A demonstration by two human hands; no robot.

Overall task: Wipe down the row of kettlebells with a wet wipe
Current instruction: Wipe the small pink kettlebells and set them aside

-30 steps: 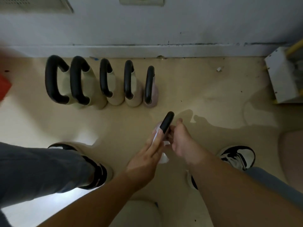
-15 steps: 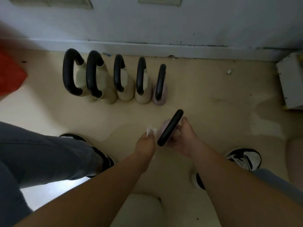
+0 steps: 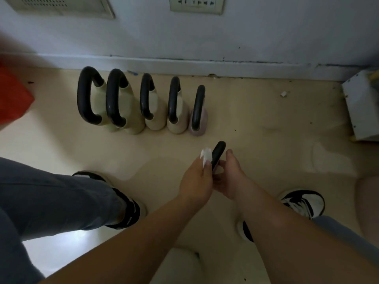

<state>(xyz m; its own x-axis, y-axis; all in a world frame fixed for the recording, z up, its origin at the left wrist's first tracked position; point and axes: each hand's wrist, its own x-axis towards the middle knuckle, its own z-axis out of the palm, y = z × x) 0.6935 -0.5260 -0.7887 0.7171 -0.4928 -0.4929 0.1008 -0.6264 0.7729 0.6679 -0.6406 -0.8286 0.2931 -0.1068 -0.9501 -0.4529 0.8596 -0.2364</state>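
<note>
Five kettlebells (image 3: 154, 111) stand in a row on the beige floor (image 3: 266, 124) close to the wall, black handles up. They shrink from the big cream ones on the left to a pink one (image 3: 200, 126) at the right end, and this row sits as it did half a second ago.

In front of the pink one and well apart from the row, a sixth, small kettlebell (image 3: 219, 152) is held off the floor between both hands. Its black handle was slanted to the right before and now stands steeper, nearly end-on to the camera.

The right hand (image 3: 231, 181) grips its body from below and the side, fingers curled round it, thumb raised beside the handle. The left hand (image 3: 196, 181) pinches the white wet wipe (image 3: 206, 155) between thumb and fingertips. Earlier the wipe was a little left of the handle; now it lies against the handle's left side.
</note>
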